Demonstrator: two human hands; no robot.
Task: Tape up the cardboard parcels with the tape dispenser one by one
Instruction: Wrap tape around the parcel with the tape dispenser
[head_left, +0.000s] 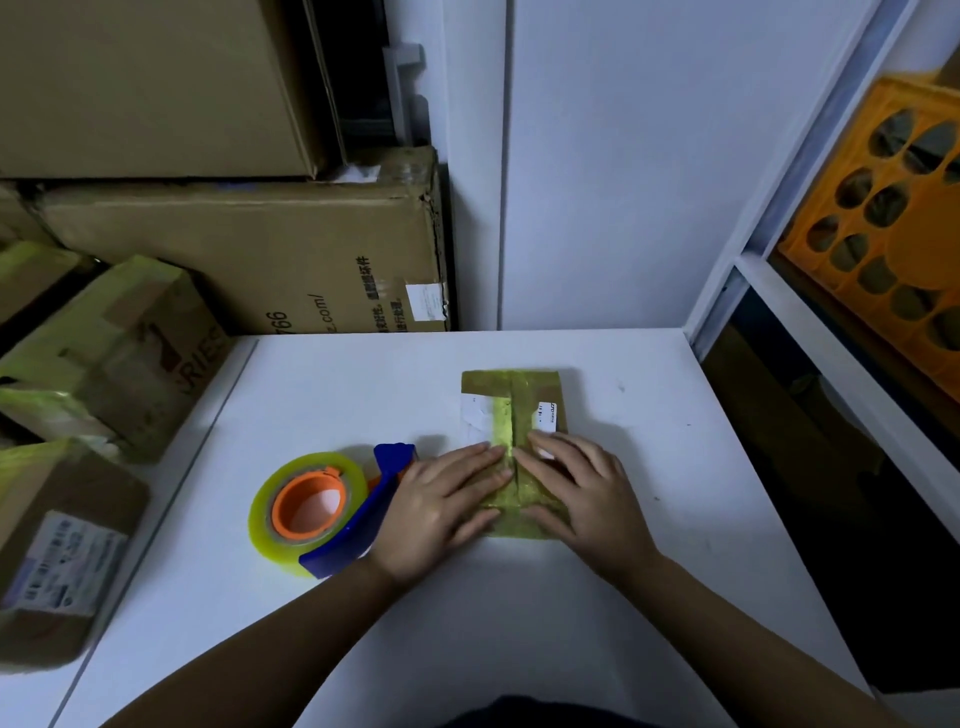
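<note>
Flat parcel (511, 415) mid-desk (649, 597), already crossed with yellowish tape lengthwise and over both ends, now pressed under left hand (441, 512) and right hand (582, 493), each grip released, fingers flat, clasping nothing. Tape dispenser (332, 512) lying idle just left of the left hand. Probably near done here; taped parcels (114, 358) piled at left, remaining count unclear.

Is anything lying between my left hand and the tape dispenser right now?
Nothing visible. The left hand presses flat on the parcel, and the tape dispenser lies right beside it on the table.
</note>
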